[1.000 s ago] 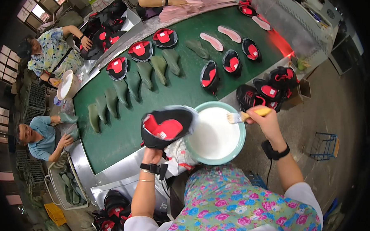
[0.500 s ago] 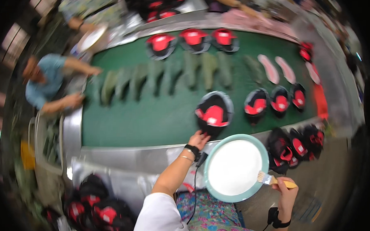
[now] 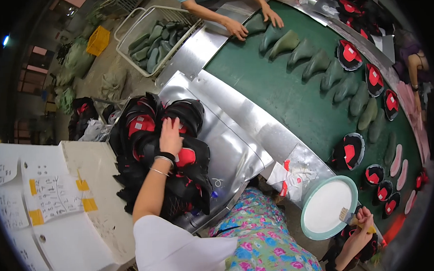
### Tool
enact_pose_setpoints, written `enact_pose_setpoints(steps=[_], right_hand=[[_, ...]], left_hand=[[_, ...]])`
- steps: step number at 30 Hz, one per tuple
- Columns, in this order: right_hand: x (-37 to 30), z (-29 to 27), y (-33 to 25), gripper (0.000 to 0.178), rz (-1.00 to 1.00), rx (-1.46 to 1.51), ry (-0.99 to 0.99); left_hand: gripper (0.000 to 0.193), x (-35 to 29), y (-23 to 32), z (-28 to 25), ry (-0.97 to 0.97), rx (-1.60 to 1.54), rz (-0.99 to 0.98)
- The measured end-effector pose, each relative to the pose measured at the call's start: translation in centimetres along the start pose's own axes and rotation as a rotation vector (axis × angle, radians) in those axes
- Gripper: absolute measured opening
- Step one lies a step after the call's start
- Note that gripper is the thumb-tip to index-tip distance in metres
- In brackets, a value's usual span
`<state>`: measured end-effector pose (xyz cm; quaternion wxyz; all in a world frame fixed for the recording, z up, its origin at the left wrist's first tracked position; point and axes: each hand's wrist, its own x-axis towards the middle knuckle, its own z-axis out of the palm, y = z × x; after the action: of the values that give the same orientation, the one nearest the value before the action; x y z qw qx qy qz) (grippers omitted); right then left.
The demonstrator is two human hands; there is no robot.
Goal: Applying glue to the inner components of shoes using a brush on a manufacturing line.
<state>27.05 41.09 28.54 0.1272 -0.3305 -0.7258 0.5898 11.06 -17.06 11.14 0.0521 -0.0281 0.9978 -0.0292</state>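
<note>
My left hand (image 3: 170, 138) reaches onto a heap of black and red shoe uppers (image 3: 148, 160) on the metal tray. Its fingers are stretched out over one upper, resting on it or just above; I cannot tell which. In my right hand (image 3: 364, 221) is a flat paintbrush (image 3: 349, 217) with a yellowish handle, its pale bristles over the rim side of a light green basin (image 3: 305, 221) of white liquid. A single shoe upper (image 3: 349, 151) stands on the green belt (image 3: 273, 94) beyond the basin.
Several green shoe lasts (image 3: 316, 63) line the belt, with more uppers (image 3: 350, 54) along its far side and pink insoles (image 3: 401, 168) at right. A co-worker's hands (image 3: 272, 16) touch the far lasts. A wire-framed bin (image 3: 121, 45) holds more lasts. White panels (image 3: 50, 191) stand at left.
My view has swung left. My left hand has left the upper on the belt and moved to the heap. My right hand still holds the paintbrush by the basin.
</note>
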Motion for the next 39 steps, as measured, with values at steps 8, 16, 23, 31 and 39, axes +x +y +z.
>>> enact_pose_setpoints(steps=[8,16,23,31,39], right_hand=[[-0.3,5.8,-0.5,0.019,-0.025,-0.146,-0.014],[-0.6,2.8,4.7,0.021,0.026,-0.089,0.014],[0.6,3.0,3.3,0.023,-0.132,-0.133,0.05],[1.5,2.9,0.8,0.022,-0.282,-0.133,0.036],[1.5,3.3,2.7,0.019,-0.348,-0.148,-0.029]], left_hand=[[0.093,16.6,-2.2,6.5,-0.633,0.183,0.512],[0.079,16.4,0.8,6.7,-0.626,0.143,0.571],[0.081,14.6,-3.9,4.6,-0.33,0.098,0.629],[0.074,24.5,0.2,-4.9,0.607,-0.326,-0.023],[0.043,20.1,6.8,6.2,-0.425,0.436,0.38]])
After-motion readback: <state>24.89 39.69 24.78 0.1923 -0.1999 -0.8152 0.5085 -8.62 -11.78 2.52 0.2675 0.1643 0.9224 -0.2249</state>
